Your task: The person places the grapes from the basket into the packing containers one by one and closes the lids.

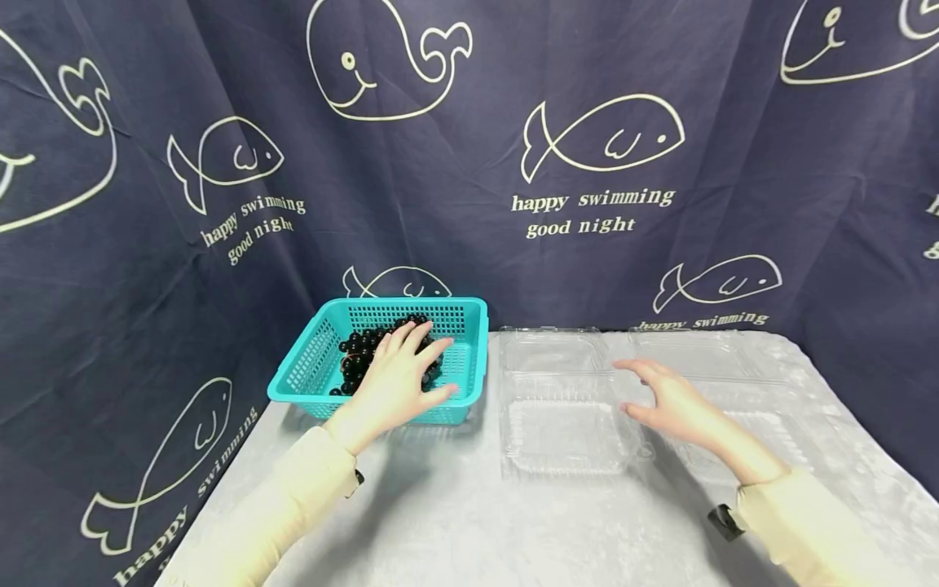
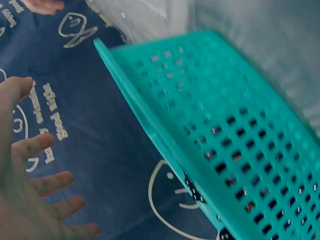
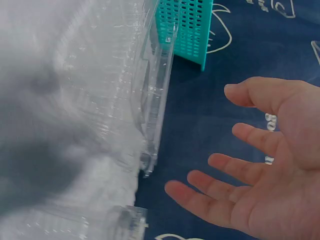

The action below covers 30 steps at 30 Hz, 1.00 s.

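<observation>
A turquoise perforated basket (image 1: 475, 350) stands at the back left of the table, with a heap of dark round grapes (image 1: 357, 363) inside. Over the basket, fingers spread and nothing in its grasp, is my left hand (image 1: 396, 375); it covers part of the grapes in the head view. The left wrist view has the same hand (image 2: 40, 195) above the basket's rim (image 2: 165, 150). My right hand (image 1: 678, 408) hovers by the clear plastic clamshell box (image 1: 565, 436), its fingers loosely extended and holding nothing. Its palm (image 3: 295, 165) faces the camera in the right wrist view.
A second clear clamshell box (image 1: 741, 432), lid raised back, lies to the right of the first, partly behind my right arm. The pale cloth-covered table (image 1: 455, 514) runs to a dark blue curtain (image 1: 469, 187) with fish drawings at the back and sides.
</observation>
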Each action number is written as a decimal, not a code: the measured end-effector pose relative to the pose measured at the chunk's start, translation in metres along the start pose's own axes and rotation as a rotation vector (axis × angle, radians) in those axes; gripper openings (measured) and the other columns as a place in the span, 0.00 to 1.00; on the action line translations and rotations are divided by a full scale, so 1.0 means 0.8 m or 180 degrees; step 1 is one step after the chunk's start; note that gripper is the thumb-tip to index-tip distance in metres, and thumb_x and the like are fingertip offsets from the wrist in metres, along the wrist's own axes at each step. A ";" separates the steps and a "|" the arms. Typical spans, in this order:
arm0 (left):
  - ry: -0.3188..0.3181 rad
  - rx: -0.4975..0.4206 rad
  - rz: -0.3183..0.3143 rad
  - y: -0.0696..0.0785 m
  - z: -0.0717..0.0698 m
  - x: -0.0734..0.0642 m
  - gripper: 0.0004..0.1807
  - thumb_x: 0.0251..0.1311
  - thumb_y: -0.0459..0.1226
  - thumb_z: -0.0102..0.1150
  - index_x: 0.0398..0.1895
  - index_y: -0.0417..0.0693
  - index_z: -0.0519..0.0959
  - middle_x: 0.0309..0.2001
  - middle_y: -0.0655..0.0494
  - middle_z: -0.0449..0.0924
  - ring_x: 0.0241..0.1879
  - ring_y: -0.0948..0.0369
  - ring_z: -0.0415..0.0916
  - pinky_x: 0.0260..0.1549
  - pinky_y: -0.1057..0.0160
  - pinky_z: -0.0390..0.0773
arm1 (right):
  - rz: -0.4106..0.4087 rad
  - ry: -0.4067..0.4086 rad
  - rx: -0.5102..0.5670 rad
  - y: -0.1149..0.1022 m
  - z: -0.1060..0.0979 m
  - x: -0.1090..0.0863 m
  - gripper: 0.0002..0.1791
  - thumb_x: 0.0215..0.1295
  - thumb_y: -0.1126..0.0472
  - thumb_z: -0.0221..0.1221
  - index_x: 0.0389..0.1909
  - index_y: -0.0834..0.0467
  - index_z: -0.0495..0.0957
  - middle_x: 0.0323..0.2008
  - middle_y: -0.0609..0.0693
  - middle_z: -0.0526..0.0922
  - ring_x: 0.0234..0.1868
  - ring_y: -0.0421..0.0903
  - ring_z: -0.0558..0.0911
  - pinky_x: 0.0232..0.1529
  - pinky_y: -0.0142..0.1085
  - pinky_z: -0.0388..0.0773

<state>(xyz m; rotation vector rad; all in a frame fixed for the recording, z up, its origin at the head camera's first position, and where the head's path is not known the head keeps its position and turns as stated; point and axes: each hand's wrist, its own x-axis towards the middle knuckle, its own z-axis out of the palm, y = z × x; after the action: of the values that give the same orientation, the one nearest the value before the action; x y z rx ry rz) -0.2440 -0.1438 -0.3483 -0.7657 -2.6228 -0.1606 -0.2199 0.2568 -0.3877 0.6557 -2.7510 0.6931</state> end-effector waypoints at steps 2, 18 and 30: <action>0.0006 0.0006 0.0022 -0.009 -0.001 0.005 0.36 0.51 0.60 0.60 0.64 0.60 0.68 0.67 0.47 0.61 0.66 0.44 0.56 0.63 0.39 0.57 | 0.0140 -0.0105 0.0123 0.006 0.001 0.002 0.33 0.53 0.62 0.65 0.61 0.63 0.67 0.57 0.66 0.72 0.48 0.64 0.78 0.48 0.57 0.75; -0.0664 0.0112 -0.0072 -0.088 0.011 0.043 0.40 0.50 0.51 0.67 0.67 0.60 0.63 0.67 0.48 0.59 0.65 0.45 0.55 0.56 0.38 0.64 | 0.1260 -0.0668 0.1597 0.030 0.019 0.000 0.38 0.57 0.71 0.58 0.66 0.73 0.50 0.57 0.79 0.61 0.42 0.61 0.80 0.29 0.40 0.83; -0.0916 0.0122 -0.0357 -0.142 0.034 0.064 0.39 0.50 0.45 0.68 0.67 0.55 0.64 0.65 0.44 0.61 0.63 0.40 0.56 0.54 0.35 0.64 | 0.1523 -0.0700 0.1951 0.039 0.036 -0.003 0.37 0.55 0.73 0.53 0.65 0.78 0.49 0.51 0.73 0.65 0.36 0.51 0.78 0.32 0.42 0.83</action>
<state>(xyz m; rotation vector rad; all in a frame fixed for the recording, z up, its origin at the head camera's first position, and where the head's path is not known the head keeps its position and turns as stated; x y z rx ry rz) -0.3536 -0.2083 -0.3519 -0.6717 -2.9334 -0.0324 -0.2356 0.2676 -0.4256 0.1589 -2.9121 1.6996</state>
